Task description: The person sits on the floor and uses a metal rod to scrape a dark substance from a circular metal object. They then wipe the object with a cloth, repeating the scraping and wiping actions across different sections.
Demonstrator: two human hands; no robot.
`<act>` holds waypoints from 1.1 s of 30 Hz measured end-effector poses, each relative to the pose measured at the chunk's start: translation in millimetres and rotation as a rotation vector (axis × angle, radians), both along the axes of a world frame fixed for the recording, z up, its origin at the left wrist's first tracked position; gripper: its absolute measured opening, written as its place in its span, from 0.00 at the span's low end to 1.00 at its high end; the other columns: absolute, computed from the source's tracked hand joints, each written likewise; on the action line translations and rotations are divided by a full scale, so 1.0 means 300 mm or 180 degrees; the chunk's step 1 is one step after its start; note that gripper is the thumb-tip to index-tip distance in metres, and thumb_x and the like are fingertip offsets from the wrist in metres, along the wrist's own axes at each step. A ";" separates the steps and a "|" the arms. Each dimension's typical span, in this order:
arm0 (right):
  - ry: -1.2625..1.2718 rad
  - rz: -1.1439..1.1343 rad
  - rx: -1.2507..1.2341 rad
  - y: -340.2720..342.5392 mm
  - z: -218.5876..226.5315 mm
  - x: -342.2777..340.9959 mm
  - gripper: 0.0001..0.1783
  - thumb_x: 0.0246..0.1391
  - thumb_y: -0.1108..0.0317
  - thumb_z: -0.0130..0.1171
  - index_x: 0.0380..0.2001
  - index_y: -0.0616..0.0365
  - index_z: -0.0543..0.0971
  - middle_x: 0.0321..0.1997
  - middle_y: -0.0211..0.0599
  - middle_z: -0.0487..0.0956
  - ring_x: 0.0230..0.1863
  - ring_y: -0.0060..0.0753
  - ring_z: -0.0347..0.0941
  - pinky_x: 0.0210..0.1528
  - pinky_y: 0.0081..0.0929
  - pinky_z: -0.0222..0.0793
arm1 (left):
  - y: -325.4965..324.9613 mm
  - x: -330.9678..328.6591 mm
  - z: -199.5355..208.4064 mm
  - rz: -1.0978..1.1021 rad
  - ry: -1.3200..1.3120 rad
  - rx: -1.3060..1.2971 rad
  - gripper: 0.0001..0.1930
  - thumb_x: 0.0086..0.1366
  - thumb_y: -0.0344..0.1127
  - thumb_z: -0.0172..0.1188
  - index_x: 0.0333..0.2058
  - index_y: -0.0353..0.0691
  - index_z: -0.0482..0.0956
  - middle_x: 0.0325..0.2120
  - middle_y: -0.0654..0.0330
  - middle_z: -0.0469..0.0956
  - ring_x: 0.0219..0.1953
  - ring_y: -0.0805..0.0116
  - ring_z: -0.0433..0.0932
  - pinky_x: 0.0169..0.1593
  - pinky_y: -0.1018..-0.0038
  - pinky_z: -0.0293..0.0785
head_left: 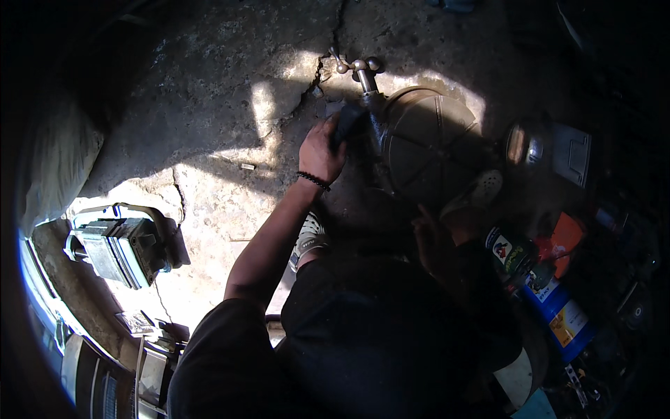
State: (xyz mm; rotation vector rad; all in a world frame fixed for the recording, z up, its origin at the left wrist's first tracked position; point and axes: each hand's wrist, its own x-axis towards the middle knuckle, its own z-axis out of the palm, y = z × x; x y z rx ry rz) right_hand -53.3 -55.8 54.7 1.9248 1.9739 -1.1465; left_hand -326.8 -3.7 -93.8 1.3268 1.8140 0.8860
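My left hand (322, 155), with a beaded bracelet at its wrist, is closed around a dark object (350, 120) whose kind I cannot make out. That object is right beside a metal shaft (375, 112) topped by a handle with ball ends (360, 66). Right of the shaft is a large round metal disc (429, 143) with radial ribs. My right hand (429, 234) is in deep shadow below the disc, touching nothing that I can see. Its visible fingers are stretched out and apart; the rest is too dark to read.
On the sunlit floor at the left lies a heavy block-shaped machine part (122, 244). To the right are a blue container (558, 318), a dark labelled bottle (508, 253), an orange-red item (564, 234), a shiny rounded metal piece (525, 144) and a grey panel (572, 153). My shoes stand near the disc.
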 end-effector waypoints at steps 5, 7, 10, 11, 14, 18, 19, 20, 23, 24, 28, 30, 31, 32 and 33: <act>0.0017 -0.0015 0.0043 -0.007 0.028 -0.001 0.22 0.64 0.61 0.48 0.60 0.51 0.70 0.45 0.37 0.81 0.43 0.34 0.79 0.45 0.31 0.74 | 0.067 0.038 0.020 -0.0331 0.0398 0.0335 0.29 0.52 0.31 0.60 0.56 0.42 0.70 0.53 0.52 0.72 0.53 0.48 0.70 0.57 0.62 0.68; -0.0088 0.0170 0.0191 -0.015 0.011 0.023 0.22 0.64 0.61 0.48 0.60 0.51 0.69 0.45 0.37 0.81 0.43 0.34 0.79 0.45 0.31 0.74 | 0.085 0.015 0.049 -0.0340 0.0632 0.0366 0.27 0.53 0.33 0.59 0.55 0.43 0.71 0.51 0.53 0.74 0.52 0.49 0.73 0.56 0.60 0.70; -0.0002 -0.0146 0.0120 0.027 0.005 0.006 0.22 0.65 0.61 0.48 0.61 0.50 0.69 0.45 0.36 0.81 0.43 0.33 0.79 0.45 0.31 0.74 | 0.116 -0.058 0.090 -0.1030 0.0334 -0.0801 0.24 0.57 0.38 0.57 0.54 0.42 0.73 0.46 0.52 0.78 0.48 0.49 0.77 0.52 0.58 0.73; 0.0008 -0.0137 0.0150 0.032 -0.001 0.000 0.22 0.65 0.61 0.48 0.61 0.50 0.69 0.45 0.36 0.81 0.43 0.33 0.79 0.45 0.31 0.74 | 0.125 -0.078 0.079 -0.1830 0.0974 -0.1345 0.21 0.60 0.45 0.55 0.48 0.40 0.78 0.41 0.49 0.80 0.45 0.50 0.79 0.48 0.58 0.76; 0.0076 -0.0167 0.0151 0.035 -0.019 -0.014 0.22 0.64 0.61 0.48 0.61 0.49 0.69 0.45 0.36 0.81 0.43 0.33 0.79 0.45 0.31 0.74 | 0.157 -0.082 0.223 -0.2592 0.0660 -0.1787 0.20 0.62 0.49 0.53 0.38 0.38 0.83 0.38 0.46 0.81 0.46 0.50 0.79 0.48 0.60 0.77; 0.0068 -0.0197 0.0031 0.040 0.005 -0.073 0.22 0.63 0.61 0.50 0.59 0.49 0.71 0.45 0.35 0.81 0.43 0.32 0.79 0.45 0.30 0.74 | 0.174 -0.018 0.073 -0.1963 0.1302 -0.0958 0.13 0.61 0.38 0.52 0.29 0.39 0.84 0.31 0.47 0.82 0.38 0.49 0.82 0.43 0.62 0.79; -0.0002 -0.0177 0.0027 0.043 0.018 -0.085 0.21 0.63 0.61 0.51 0.59 0.49 0.71 0.45 0.35 0.81 0.42 0.32 0.79 0.45 0.29 0.74 | 0.194 -0.002 0.055 -0.1967 0.1377 -0.0679 0.11 0.59 0.34 0.52 0.28 0.40 0.83 0.29 0.48 0.82 0.34 0.50 0.82 0.40 0.61 0.79; -0.0060 -0.0170 0.0044 0.040 0.023 -0.091 0.21 0.63 0.61 0.51 0.58 0.49 0.72 0.45 0.35 0.81 0.42 0.32 0.80 0.45 0.29 0.74 | 0.210 0.019 0.028 -0.2079 0.1313 -0.0506 0.10 0.59 0.34 0.52 0.28 0.40 0.83 0.29 0.48 0.82 0.35 0.50 0.82 0.40 0.61 0.79; -0.0044 -0.0025 -0.0202 0.046 0.041 -0.099 0.22 0.65 0.63 0.48 0.61 0.55 0.67 0.46 0.44 0.79 0.48 0.43 0.76 0.50 0.33 0.70 | 0.254 0.039 -0.035 -0.2413 0.1148 -0.0219 0.17 0.59 0.36 0.54 0.49 0.51 0.73 0.30 0.47 0.81 0.34 0.48 0.81 0.38 0.58 0.78; -0.0097 -0.0032 -0.0231 0.044 0.038 -0.096 0.22 0.65 0.63 0.48 0.61 0.55 0.67 0.46 0.44 0.79 0.48 0.43 0.77 0.50 0.34 0.70 | 0.267 0.043 -0.045 -0.2537 0.1081 -0.0161 0.27 0.59 0.37 0.54 0.59 0.56 0.67 0.31 0.47 0.80 0.34 0.47 0.80 0.37 0.57 0.78; -0.0131 -0.0002 -0.0191 0.032 0.026 -0.080 0.22 0.65 0.62 0.49 0.60 0.55 0.68 0.45 0.45 0.80 0.47 0.43 0.77 0.49 0.35 0.71 | 0.284 0.018 -0.060 -0.2639 0.1130 -0.0038 0.15 0.58 0.41 0.56 0.42 0.46 0.80 0.28 0.47 0.81 0.34 0.48 0.81 0.37 0.58 0.78; -0.0068 -0.0095 -0.0182 0.031 0.029 -0.088 0.22 0.64 0.62 0.49 0.60 0.55 0.68 0.44 0.45 0.80 0.47 0.43 0.77 0.49 0.35 0.71 | 0.297 -0.001 0.006 -0.2816 0.1470 -0.0133 0.11 0.56 0.40 0.57 0.37 0.46 0.81 0.27 0.50 0.82 0.34 0.51 0.82 0.37 0.59 0.78; -0.0025 -0.0201 -0.0227 0.032 0.034 -0.102 0.22 0.64 0.63 0.49 0.60 0.55 0.68 0.44 0.44 0.80 0.47 0.43 0.77 0.49 0.35 0.71 | 0.293 -0.002 0.005 -0.2731 0.1465 -0.0142 0.11 0.56 0.40 0.57 0.37 0.46 0.80 0.27 0.51 0.82 0.34 0.51 0.82 0.37 0.59 0.78; 0.0021 -0.0305 -0.0274 0.033 0.036 -0.112 0.22 0.64 0.63 0.49 0.60 0.54 0.68 0.44 0.44 0.80 0.47 0.43 0.77 0.49 0.35 0.71 | 0.289 -0.004 0.003 -0.2646 0.1463 -0.0155 0.12 0.57 0.41 0.57 0.38 0.47 0.80 0.27 0.51 0.82 0.33 0.51 0.82 0.37 0.59 0.78; 0.0047 -0.0278 -0.0224 0.034 0.038 -0.111 0.22 0.64 0.63 0.49 0.60 0.54 0.68 0.44 0.44 0.80 0.47 0.43 0.78 0.48 0.34 0.71 | 0.293 0.001 0.005 -0.2561 0.1444 -0.0133 0.12 0.58 0.42 0.56 0.39 0.47 0.80 0.27 0.51 0.82 0.33 0.51 0.82 0.37 0.59 0.78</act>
